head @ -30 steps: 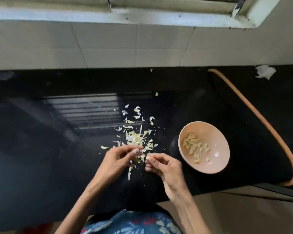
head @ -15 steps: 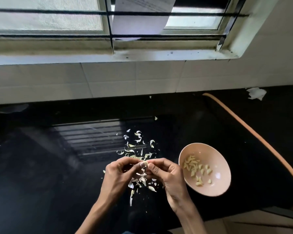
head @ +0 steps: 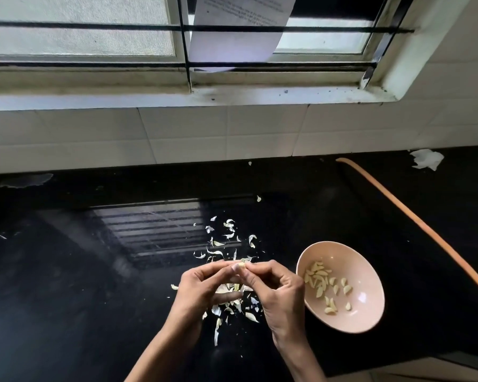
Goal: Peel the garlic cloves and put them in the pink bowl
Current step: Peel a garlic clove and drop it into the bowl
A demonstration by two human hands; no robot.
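Compared with a second ago, the view is tilted upward, so the window [head: 80,37] and the sheet of paper [head: 238,31] hanging on its bars now fill the top. The left hand [head: 202,285] and right hand [head: 276,290] sit closer together, fingertips meeting around the garlic clove [head: 241,265], which is lifted higher above the scattered peels [head: 226,244].

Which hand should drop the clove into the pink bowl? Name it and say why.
Right hand: it pinches the garlic clove together with the left hand, and the pink bowl sits right beside it.
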